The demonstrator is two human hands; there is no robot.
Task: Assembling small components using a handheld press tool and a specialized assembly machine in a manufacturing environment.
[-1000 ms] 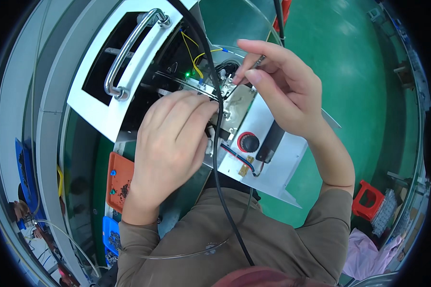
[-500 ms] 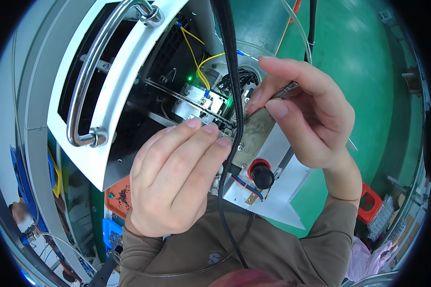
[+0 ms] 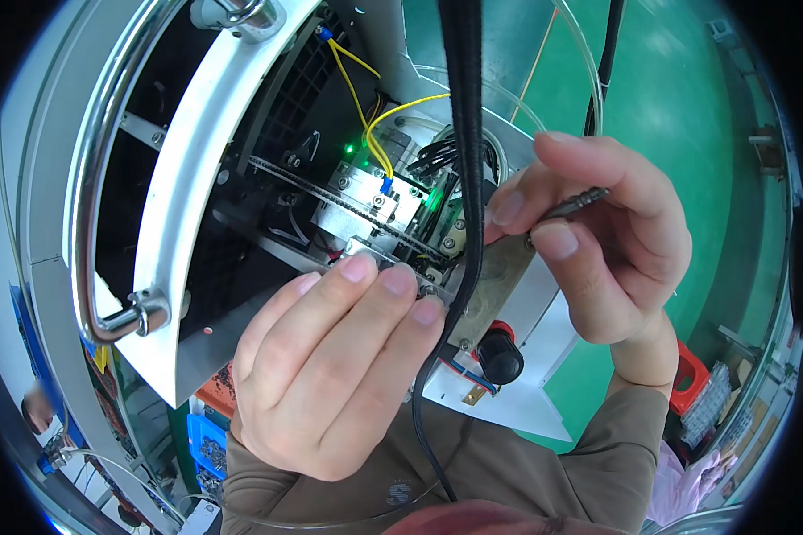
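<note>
Right hand pinches a slim knurled metal tool over the right of an open machine's metal mechanism.
The tool's tip passes behind the black cable; contact cannot be confirmed. Left hand has its fingertips at the mechanism's near edge; whether it grips a part cannot be told. Since half a second ago, the mechanism appears larger and lower in view, while the right-hand pinch is maintained, suggesting closer inspection with the work unfinished.
</note>
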